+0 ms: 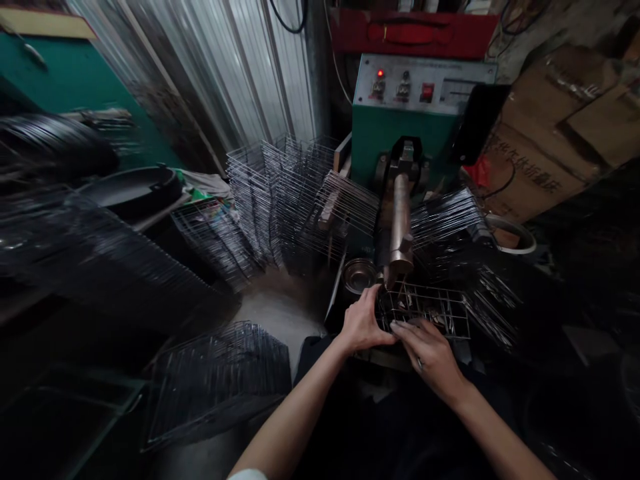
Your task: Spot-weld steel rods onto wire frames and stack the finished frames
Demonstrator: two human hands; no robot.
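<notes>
A small wire grid [457,312] lies under the metal electrode arm [400,227] of a green welding machine [363,133]. My left hand [361,321] is closed on the grid's left end, its fingertips close to the electrode tip. At the grid's near edge, my right hand [427,348] is closed with its fingers pointing left, almost touching my left thumb. The undersides of both hands are hidden, and so is part of the grid beneath them. A round metal dish [359,275] sits just left of the electrode.
Stacked wire grids [260,200] stand to the left, with another stack [220,380] lower down. More wire pieces [447,217] rest right of the arm. A black phone-like slab [480,123] is fixed before the control panel [425,80]. Cardboard boxes [540,160] fill the right side.
</notes>
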